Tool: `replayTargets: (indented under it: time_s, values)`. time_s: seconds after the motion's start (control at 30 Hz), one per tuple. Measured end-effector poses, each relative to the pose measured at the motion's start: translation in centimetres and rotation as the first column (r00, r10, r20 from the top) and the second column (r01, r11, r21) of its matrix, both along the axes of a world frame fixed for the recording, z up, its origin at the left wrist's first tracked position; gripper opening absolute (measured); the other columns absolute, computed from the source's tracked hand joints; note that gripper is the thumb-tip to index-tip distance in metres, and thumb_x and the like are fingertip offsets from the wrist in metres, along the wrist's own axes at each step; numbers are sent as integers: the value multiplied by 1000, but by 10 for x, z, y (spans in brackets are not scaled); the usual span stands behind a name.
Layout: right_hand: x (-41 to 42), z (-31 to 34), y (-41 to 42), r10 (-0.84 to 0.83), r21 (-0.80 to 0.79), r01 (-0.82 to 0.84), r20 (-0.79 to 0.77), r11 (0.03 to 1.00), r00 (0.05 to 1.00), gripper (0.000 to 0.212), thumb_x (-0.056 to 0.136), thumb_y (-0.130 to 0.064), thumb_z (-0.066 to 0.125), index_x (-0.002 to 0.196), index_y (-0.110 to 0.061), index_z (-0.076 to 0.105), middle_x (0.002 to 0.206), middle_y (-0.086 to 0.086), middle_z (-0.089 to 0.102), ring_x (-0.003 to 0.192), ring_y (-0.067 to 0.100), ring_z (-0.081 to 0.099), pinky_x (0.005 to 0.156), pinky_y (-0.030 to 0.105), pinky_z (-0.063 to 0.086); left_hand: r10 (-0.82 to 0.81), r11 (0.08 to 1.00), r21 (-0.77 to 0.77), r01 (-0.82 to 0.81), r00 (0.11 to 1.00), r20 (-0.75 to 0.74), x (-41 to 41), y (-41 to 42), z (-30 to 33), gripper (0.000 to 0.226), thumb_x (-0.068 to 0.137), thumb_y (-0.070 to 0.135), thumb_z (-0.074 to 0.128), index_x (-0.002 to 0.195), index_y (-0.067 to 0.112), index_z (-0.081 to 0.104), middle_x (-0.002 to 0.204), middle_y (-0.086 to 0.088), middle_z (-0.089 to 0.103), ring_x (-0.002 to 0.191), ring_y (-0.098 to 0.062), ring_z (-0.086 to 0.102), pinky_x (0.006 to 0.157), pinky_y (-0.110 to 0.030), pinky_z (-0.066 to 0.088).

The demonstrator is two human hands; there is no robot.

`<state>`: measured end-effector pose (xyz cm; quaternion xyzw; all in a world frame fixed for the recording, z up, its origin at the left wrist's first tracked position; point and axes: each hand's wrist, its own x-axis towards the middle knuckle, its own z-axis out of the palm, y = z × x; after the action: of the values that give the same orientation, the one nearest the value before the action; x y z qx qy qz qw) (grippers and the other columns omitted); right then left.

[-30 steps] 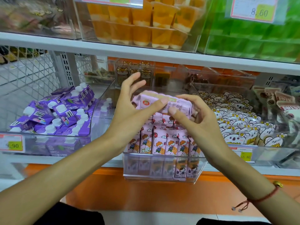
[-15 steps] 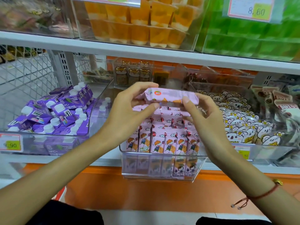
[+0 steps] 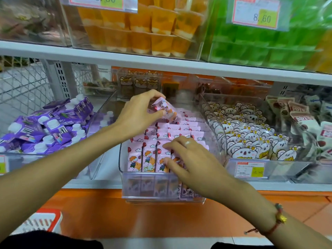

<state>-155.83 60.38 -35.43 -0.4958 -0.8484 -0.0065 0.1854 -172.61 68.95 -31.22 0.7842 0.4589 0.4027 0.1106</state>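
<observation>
The shelf (image 3: 93, 185) carries a row of clear bins, and the work in hand is restocking the middle bin (image 3: 149, 186), which juts forward over the shelf edge. It is nearly full of pink snack packets (image 3: 181, 129) standing upright in tidy rows, with purple pouches (image 3: 53, 126) in the bin to the left and white bear packets (image 3: 251, 139) to the right.

The right hand (image 3: 195, 164) lies over the front rows, its grip released: the fingers (image 3: 172, 146) are spread and fairly straight, resting on the packet tops, and seem to be steadying them or pressing them aside.

The left hand (image 3: 136, 115) hovers above the back rows with its grip closed on a single pink packet (image 3: 166, 106), pinched between thumb and fingertips and tilted, clear of the rows below (its lower end is blurred, so whether it touches them cannot be told).

This looks like the placing step, with the packet at the bin but not yet seated. The next move probably calls for turning the packet upright to match its neighbours, finding or opening a gap at the back, and sliding it down without tipping the row.
</observation>
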Motion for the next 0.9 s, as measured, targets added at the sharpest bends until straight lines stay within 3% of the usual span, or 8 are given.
replayTargets:
  time_s: [0.17, 0.3, 0.4, 0.47, 0.67, 0.77, 0.83, 0.9]
  values:
    - [3, 0, 1, 5, -50, -7, -29, 999, 1000, 42, 99, -44, 40, 135, -23, 47, 127, -4, 51, 116, 14, 42, 87, 26, 31, -55, 997, -73, 33, 942, -332, 4, 20, 29, 43, 88, 24, 68, 130, 20, 57, 126, 0, 64, 109, -16, 61, 90, -31, 47]
    - [5, 0, 3, 33, -73, -34, -14, 997, 999, 45, 99, -45, 39, 137, -23, 46, 128, -4, 50, 114, 12, 42, 88, 24, 30, -113, 982, -185, 33, 893, -437, 18, 37, 45, 43, 93, 23, 59, 135, 14, 52, 114, -5, 64, 88, -17, 61, 73, -23, 46]
    - [6, 2, 2, 48, -94, -48, -10, 994, 999, 46, 100, -46, 38, 139, -23, 43, 130, -5, 49, 115, 11, 42, 91, 24, 31, -114, 973, -229, -2, 862, -494, 32, 45, 40, 52, 92, 28, 61, 140, 14, 46, 132, -8, 57, 112, -25, 57, 94, -34, 47]
    - [5, 2, 1, 54, -90, -54, 0, 994, 999, 46, 100, -46, 37, 139, -24, 43, 130, -5, 49, 115, 12, 42, 92, 25, 31, -139, 964, -265, -4, 844, -518, 39, 48, 27, 56, 89, 27, 66, 139, 14, 45, 137, -7, 53, 119, -25, 54, 98, -32, 44]
    - [6, 4, 0, 66, -92, -66, -1, 994, 998, 45, 100, -44, 37, 140, -24, 42, 130, -5, 48, 115, 10, 40, 92, 23, 30, -188, 948, -315, 33, 859, -477, 36, 53, -12, 24, 96, 26, 54, 113, 12, 63, 111, -2, 64, 97, -19, 59, 81, -31, 45]
    - [6, 4, 0, 63, -88, -62, 10, 994, 998, 45, 100, -45, 37, 140, -25, 42, 131, -6, 47, 116, 11, 40, 92, 23, 29, -275, 920, -383, 83, 833, -480, 28, 52, -10, 28, 102, 27, 39, 93, 10, 60, 88, -7, 57, 79, -20, 49, 76, -38, 42]
    - [7, 5, 1, 58, -90, -56, 20, 994, 998, 45, 100, -44, 37, 140, -25, 42, 131, -6, 47, 116, 10, 40, 92, 23, 29, -258, 941, -329, 78, 793, -552, 25, 52, -8, 33, 101, 34, 41, 101, 9, 63, 101, -14, 60, 92, -26, 52, 85, -42, 43]
    - [6, 6, 1, 56, -78, -53, 34, 996, 998, 44, 99, -43, 39, 139, -25, 43, 132, -7, 47, 118, 11, 40, 93, 22, 29, -199, 970, -232, 72, 780, -593, 22, 49, -6, 37, 96, 43, 49, 123, 21, 61, 126, -4, 58, 115, -23, 49, 93, -39, 41]
